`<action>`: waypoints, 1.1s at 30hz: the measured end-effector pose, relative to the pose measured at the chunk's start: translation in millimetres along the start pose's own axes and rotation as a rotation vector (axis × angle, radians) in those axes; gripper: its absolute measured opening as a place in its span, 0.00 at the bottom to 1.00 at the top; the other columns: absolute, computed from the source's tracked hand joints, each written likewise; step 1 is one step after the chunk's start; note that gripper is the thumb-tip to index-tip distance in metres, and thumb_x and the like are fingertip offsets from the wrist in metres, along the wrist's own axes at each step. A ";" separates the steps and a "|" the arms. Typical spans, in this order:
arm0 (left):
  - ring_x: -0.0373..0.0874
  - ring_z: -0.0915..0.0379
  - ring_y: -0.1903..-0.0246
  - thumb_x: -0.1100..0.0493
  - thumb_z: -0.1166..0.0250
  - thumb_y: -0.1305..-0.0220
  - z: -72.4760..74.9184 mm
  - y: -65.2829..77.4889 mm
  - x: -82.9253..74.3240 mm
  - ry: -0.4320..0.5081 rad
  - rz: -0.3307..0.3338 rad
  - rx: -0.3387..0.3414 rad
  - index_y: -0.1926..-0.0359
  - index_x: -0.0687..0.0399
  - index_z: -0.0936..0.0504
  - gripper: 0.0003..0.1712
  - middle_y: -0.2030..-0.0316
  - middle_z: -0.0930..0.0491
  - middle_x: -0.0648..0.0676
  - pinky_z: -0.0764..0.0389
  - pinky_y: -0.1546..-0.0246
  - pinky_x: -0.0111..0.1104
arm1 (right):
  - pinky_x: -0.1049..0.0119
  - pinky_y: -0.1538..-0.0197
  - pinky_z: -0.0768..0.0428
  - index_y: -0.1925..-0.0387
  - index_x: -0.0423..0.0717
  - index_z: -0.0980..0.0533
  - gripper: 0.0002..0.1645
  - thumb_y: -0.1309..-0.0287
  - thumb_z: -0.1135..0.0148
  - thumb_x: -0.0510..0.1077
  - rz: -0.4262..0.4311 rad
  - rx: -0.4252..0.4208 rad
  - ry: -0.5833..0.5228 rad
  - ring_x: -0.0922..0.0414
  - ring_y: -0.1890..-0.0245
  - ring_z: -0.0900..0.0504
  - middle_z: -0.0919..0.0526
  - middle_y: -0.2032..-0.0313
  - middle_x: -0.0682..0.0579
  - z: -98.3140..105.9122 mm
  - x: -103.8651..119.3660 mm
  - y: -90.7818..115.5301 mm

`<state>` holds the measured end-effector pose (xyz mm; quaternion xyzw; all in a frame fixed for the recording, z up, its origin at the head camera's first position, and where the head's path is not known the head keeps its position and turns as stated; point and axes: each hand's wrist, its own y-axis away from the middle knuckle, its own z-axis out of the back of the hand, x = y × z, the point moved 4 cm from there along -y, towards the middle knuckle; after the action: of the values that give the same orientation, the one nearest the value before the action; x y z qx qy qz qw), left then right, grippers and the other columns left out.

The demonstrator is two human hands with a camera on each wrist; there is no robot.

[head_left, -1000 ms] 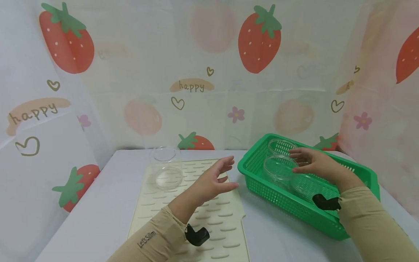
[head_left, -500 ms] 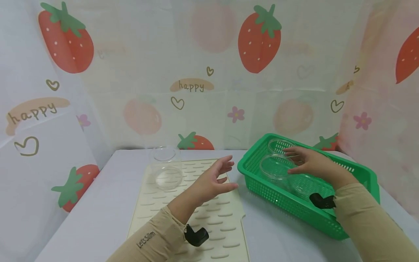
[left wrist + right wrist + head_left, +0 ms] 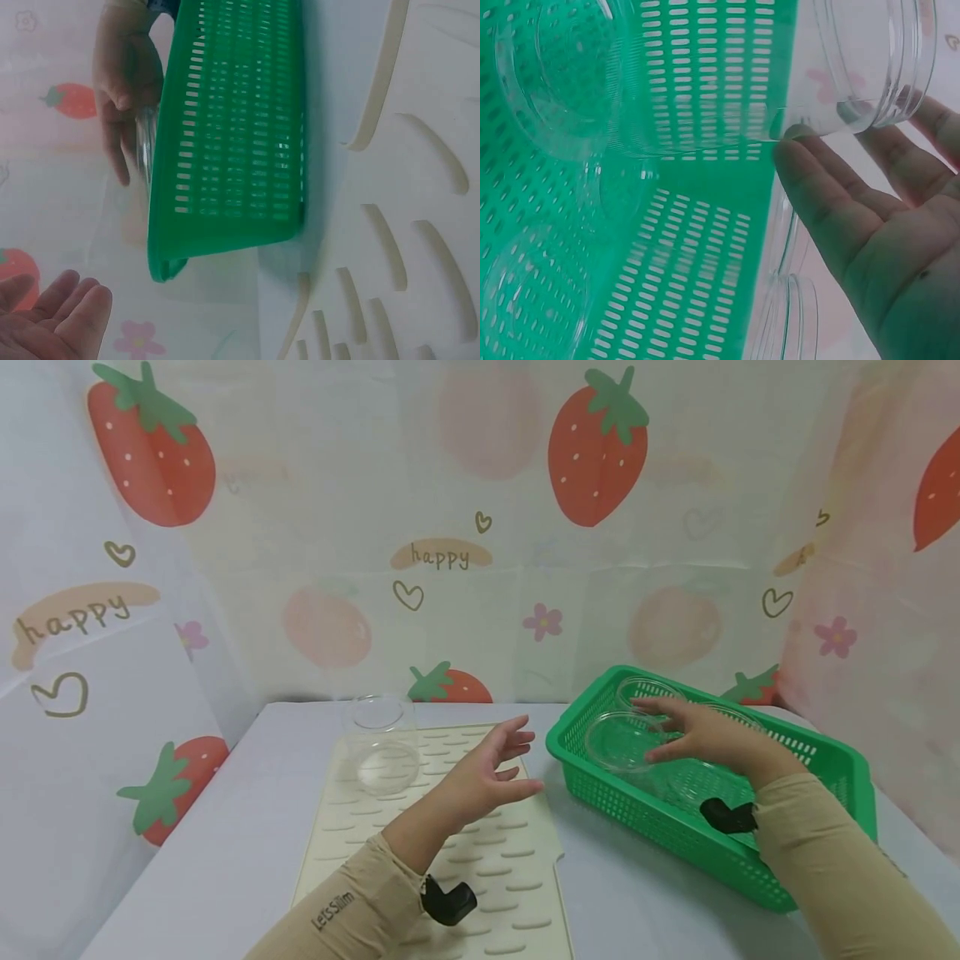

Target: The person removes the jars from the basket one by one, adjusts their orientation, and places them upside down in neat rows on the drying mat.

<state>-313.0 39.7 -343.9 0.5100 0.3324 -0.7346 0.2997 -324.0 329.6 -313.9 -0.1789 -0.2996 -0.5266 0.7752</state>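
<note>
Fingers [image 3: 825,199] extended, my right hand [image 3: 708,739] touches a clear jar [image 3: 617,747] in the green basket [image 3: 645,827]. My left hand [image 3: 487,777], loose-fingered, hovers above the cream mat [image 3: 525,868].

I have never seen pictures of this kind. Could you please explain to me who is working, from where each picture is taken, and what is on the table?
There is no machine: a person works with two bare hands, the left hand and the right hand. The wide view is taken from the head, the two others from each wrist, so they look turned sideways.

On the white table are a cream mat, with a clear jar on it, and a green basket with other clear jars inside. The left hand holds nothing. The right hand is at one basket jar; I cannot tell if it grips it.
</note>
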 end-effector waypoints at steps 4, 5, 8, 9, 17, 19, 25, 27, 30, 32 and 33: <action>0.45 0.45 0.36 0.60 0.34 0.45 0.4 -0.5 1.6 0.005 0.003 0.004 0.31 0.47 0.50 0.45 0.36 0.40 0.52 0.38 0.39 0.41 | 0.44 0.45 0.31 0.31 0.55 0.48 0.52 0.55 0.31 0.54 -0.004 0.028 -0.016 0.36 0.37 0.43 0.45 0.33 0.46 -1.9 0.5 -3.1; 0.46 0.45 0.36 0.60 0.34 0.44 0.5 -0.6 1.8 0.007 0.003 0.005 0.31 0.47 0.50 0.45 0.36 0.40 0.53 0.39 0.39 0.42 | 0.44 0.45 0.31 0.31 0.55 0.49 0.53 0.55 0.31 0.55 -0.005 0.032 -0.017 0.35 0.37 0.43 0.45 0.33 0.45 -2.2 0.7 -3.8; 0.47 0.46 0.35 0.63 0.35 0.44 0.9 -1.4 2.8 0.012 0.005 0.011 0.31 0.49 0.51 0.46 0.36 0.40 0.54 0.39 0.39 0.43 | 0.44 0.45 0.32 0.31 0.55 0.49 0.55 0.56 0.31 0.56 -0.006 0.037 -0.006 0.35 0.37 0.44 0.46 0.32 0.45 -3.2 1.1 -5.4; 0.48 0.46 0.35 0.63 0.35 0.44 1.0 -1.4 3.0 0.015 0.005 0.014 0.31 0.50 0.51 0.46 0.36 0.41 0.55 0.39 0.39 0.43 | 0.44 0.45 0.32 0.31 0.55 0.50 0.55 0.57 0.31 0.56 -0.005 0.035 0.004 0.35 0.37 0.43 0.46 0.32 0.45 -3.5 1.6 -5.7; 0.49 0.46 0.35 0.61 0.35 0.44 2.0 -0.5 4.4 0.021 -0.002 0.022 0.31 0.49 0.51 0.45 0.36 0.41 0.55 0.39 0.39 0.43 | 0.44 0.42 0.36 0.30 0.46 0.53 0.57 0.55 0.31 0.54 -0.006 0.047 -0.011 0.35 0.37 0.44 0.48 0.33 0.38 -6.2 2.3 -9.2; 0.47 0.45 0.35 0.60 0.35 0.44 2.1 0.3 4.2 0.017 -0.007 0.020 0.31 0.47 0.50 0.45 0.36 0.40 0.54 0.39 0.39 0.42 | 0.44 0.40 0.37 0.30 0.44 0.53 0.58 0.56 0.31 0.55 -0.011 0.051 -0.018 0.36 0.36 0.45 0.47 0.33 0.37 -6.7 2.0 -9.8; 0.46 0.45 0.36 0.60 0.34 0.45 2.5 1.2 5.3 0.019 -0.009 0.016 0.31 0.46 0.50 0.45 0.36 0.40 0.53 0.39 0.39 0.42 | 0.44 0.39 0.40 0.31 0.39 0.53 0.58 0.55 0.30 0.52 -0.010 0.059 -0.051 0.38 0.35 0.46 0.45 0.34 0.36 -8.5 0.9 -11.4; 0.46 0.45 0.36 0.60 0.34 0.45 2.5 1.6 5.6 0.021 -0.003 0.013 0.31 0.45 0.51 0.46 0.36 0.40 0.53 0.39 0.39 0.42 | 0.43 0.39 0.41 0.32 0.39 0.54 0.58 0.56 0.30 0.50 -0.008 0.070 -0.074 0.38 0.35 0.47 0.46 0.34 0.36 -9.7 0.4 -12.2; 0.47 0.45 0.35 0.61 0.34 0.45 2.4 1.9 6.8 0.028 0.006 0.011 0.31 0.46 0.52 0.46 0.36 0.41 0.54 0.38 0.39 0.43 | 0.42 0.38 0.44 0.32 0.38 0.55 0.59 0.57 0.29 0.49 -0.001 0.091 -0.109 0.38 0.34 0.50 0.48 0.34 0.35 -11.6 -0.2 -13.4; 0.48 0.45 0.35 0.62 0.34 0.45 2.4 2.4 7.0 0.032 0.010 0.011 0.30 0.47 0.52 0.47 0.36 0.41 0.54 0.38 0.39 0.43 | 0.42 0.38 0.44 0.31 0.39 0.56 0.60 0.57 0.29 0.49 0.000 0.101 -0.119 0.38 0.34 0.50 0.49 0.33 0.35 -12.6 -1.0 -14.2; 0.48 0.46 0.35 0.62 0.35 0.45 2.6 2.2 7.3 0.033 0.016 0.011 0.30 0.48 0.52 0.47 0.36 0.41 0.55 0.39 0.39 0.43 | 0.42 0.38 0.43 0.31 0.39 0.56 0.60 0.57 0.29 0.50 0.000 0.103 -0.117 0.38 0.34 0.50 0.49 0.33 0.36 -13.0 -1.7 -14.7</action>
<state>-315.0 35.6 -350.6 0.5265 0.3292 -0.7253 0.2972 -334.5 317.5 -325.4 -0.1695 -0.3711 -0.4992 0.7644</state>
